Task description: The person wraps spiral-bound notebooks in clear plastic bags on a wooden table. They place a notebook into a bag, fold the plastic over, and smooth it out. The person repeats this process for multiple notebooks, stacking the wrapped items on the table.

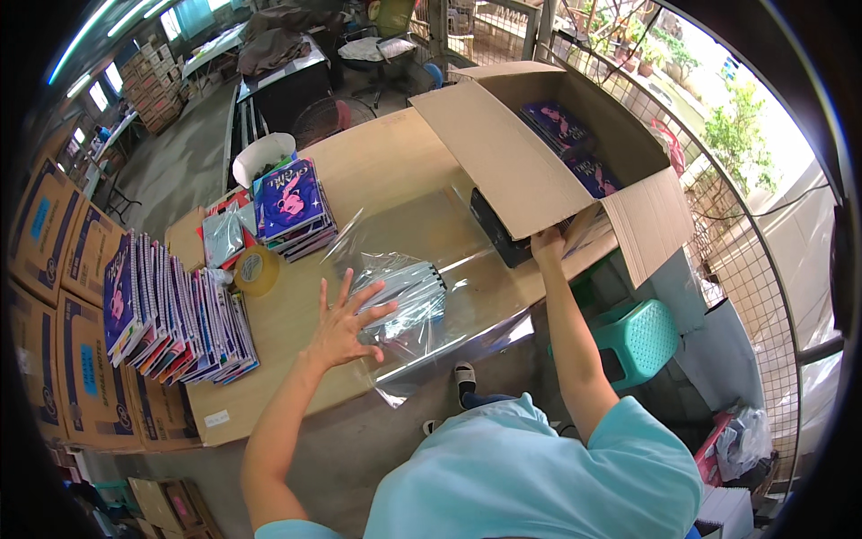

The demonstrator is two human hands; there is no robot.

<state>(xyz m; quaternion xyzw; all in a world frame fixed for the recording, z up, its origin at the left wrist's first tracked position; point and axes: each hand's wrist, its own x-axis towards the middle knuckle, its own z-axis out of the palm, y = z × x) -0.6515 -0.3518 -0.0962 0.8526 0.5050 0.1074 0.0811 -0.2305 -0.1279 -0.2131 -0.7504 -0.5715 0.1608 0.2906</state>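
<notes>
My left hand (pixel 346 322) is open, its fingers spread over clear plastic film (pixel 395 355) on the table. Under the film lies a small stack with pale blue-white sides and a dark edge (pixel 417 296); I cannot make out its kind. My right hand (pixel 547 244) reaches beneath the flap of a large open cardboard box (pixel 512 148), beside a flat black object (pixel 496 229) partly covered by that flap. The right fingers are mostly hidden. Inside the box are purple notebooks (pixel 557 124) with a pink figure on their covers.
A leaning row of spiral notebooks (pixel 184 310) and a notebook stack (pixel 292 202) occupy the table's left side, near a tape roll (pixel 258 271). Stacked cartons (pixel 85 359) border the left. A green stool (pixel 637 341) stands at right, before a wire mesh fence (pixel 750 242).
</notes>
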